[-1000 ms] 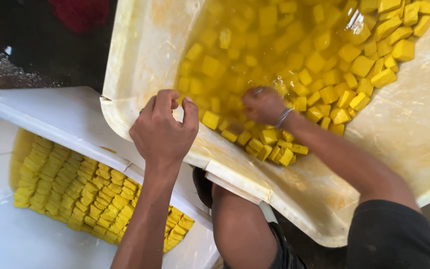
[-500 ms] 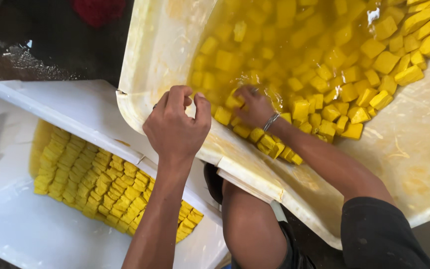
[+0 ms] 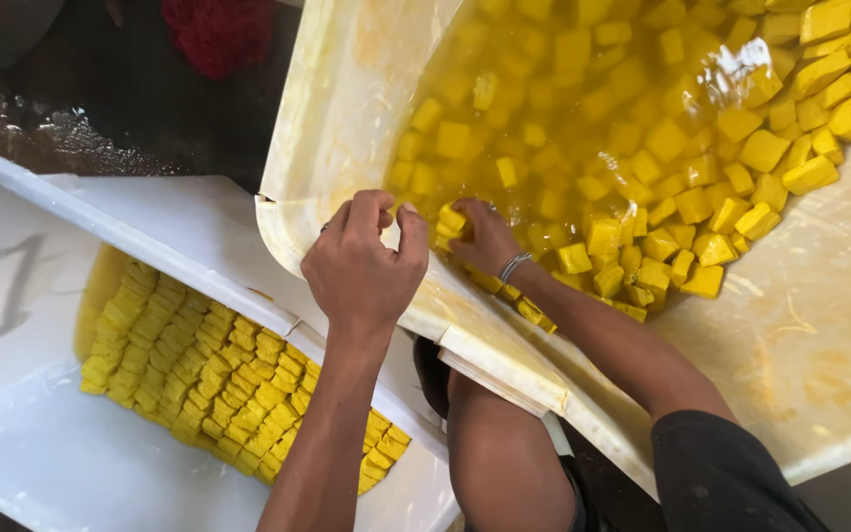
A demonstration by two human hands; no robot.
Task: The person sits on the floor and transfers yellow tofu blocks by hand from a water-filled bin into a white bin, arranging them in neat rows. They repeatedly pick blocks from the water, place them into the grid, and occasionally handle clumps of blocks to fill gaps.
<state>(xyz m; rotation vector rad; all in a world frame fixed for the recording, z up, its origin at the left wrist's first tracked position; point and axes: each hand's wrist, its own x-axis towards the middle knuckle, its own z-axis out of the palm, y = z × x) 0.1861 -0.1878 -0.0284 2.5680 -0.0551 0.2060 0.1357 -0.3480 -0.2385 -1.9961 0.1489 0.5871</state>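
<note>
The left hand [image 3: 364,266] grips the rim of a big tub [image 3: 337,128] of yellow water. The right hand [image 3: 483,236] grabs yellow cubes [image 3: 450,221] inside. More cubes sit in rows in a white tub [image 3: 22,433].

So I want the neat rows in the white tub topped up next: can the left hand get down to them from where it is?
Probably yes: the left hand grips the yellow-stained tub's rim, right above the white tub; the rows of cubes lie uncovered.
</note>
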